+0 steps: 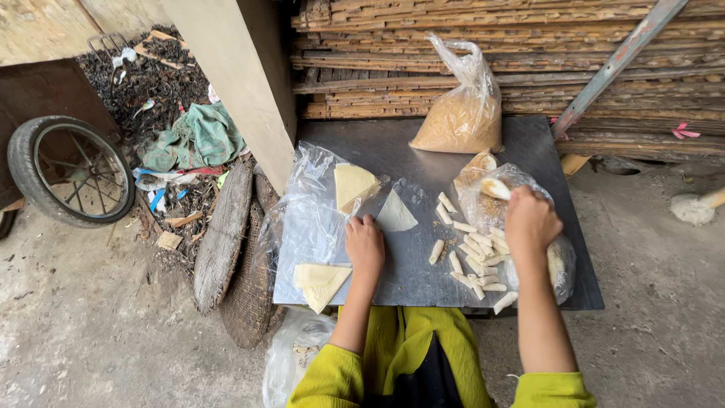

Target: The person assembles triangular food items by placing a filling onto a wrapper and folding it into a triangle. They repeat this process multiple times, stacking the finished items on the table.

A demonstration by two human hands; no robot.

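**Rolling run roughly mid-batch**

Metal desk carries the work. Wrapper stacks remain in plastic, one more stack at the near edge. About fifteen finished rolls lie right. Single wrapper lies flat, unfilled. Left hand rests flat beside it, grip open, holding nothing. Right hand grip closed on a pale roll over the bag.

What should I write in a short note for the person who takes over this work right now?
Left hand: flat on the metal table, fingertips at a triangular wrapper.
Right hand: closed, over the clear bag of filling; I cannot tell what it holds.
Done: a pile of finished rolls lies between the hands.
Left: wrapper stacks on plastic, and.
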